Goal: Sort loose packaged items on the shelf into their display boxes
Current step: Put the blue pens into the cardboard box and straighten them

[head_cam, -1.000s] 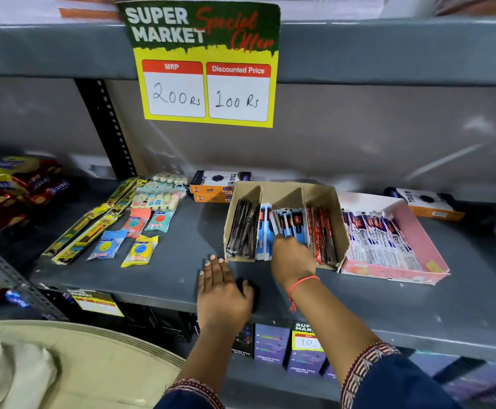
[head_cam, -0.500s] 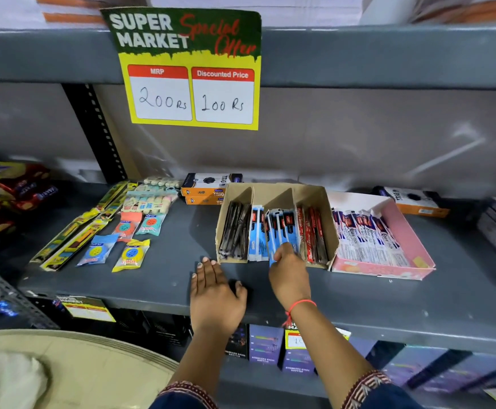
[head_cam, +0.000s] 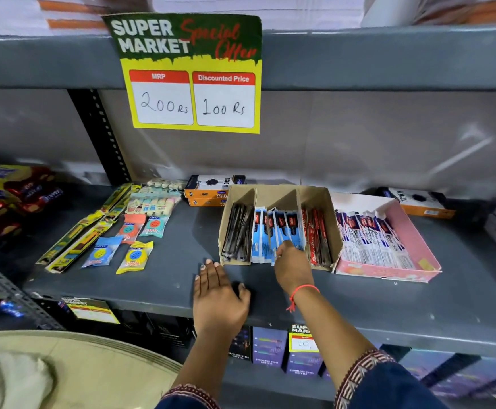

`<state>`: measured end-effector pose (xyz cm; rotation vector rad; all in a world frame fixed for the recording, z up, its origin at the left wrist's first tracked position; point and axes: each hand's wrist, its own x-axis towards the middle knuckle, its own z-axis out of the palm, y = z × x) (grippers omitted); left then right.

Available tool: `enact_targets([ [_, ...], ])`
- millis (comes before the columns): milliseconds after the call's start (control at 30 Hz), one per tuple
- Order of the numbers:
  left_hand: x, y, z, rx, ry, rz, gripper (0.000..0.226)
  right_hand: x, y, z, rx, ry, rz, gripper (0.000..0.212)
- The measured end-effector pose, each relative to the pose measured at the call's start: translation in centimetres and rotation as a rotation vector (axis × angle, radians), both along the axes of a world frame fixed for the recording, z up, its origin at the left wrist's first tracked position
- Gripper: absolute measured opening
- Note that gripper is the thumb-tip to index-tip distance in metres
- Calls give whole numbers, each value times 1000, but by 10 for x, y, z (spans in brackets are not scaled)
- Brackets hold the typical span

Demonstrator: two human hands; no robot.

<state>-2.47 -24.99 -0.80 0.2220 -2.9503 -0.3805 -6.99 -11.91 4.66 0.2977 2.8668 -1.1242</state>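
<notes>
A brown cardboard display box point(head_cam: 282, 193) with three compartments stands on the grey shelf point(head_cam: 418, 302). Black packets point(head_cam: 237, 231) fill its left part, blue packets point(head_cam: 273, 231) the middle, red packets point(head_cam: 316, 234) the right. My right hand point(head_cam: 292, 267) pinches the near ends of the blue packets at the box's open front. Flat on the shelf, palm down, my left hand point(head_cam: 218, 296) lies just in front of the box's left corner and covers something dark. A pink display box point(head_cam: 415, 240) holds several white-and-blue packets point(head_cam: 370, 234).
Loose items lie at the left: yellow strips point(head_cam: 84, 231), small round-patterned sachets point(head_cam: 134, 256) and pastel packs point(head_cam: 155, 202). Orange-black boxes point(head_cam: 211, 190) stand behind, another point(head_cam: 421, 202) at the right. A price sign point(head_cam: 193, 75) hangs from the upper shelf. Purple boxes point(head_cam: 270, 346) sit below.
My right hand has drawn back from deep in the middle compartment to the near ends of the blue packets. The left hand stays flat on the shelf.
</notes>
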Motion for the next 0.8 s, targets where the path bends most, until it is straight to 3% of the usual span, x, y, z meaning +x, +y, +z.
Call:
enact_targets([
  [400,0,1,1,-4,6,4,70,22,-3,7,517,-28,257,40],
  [800,-2,0,-4,-3,2,4,72,16,4,-1,714,52,323,47],
])
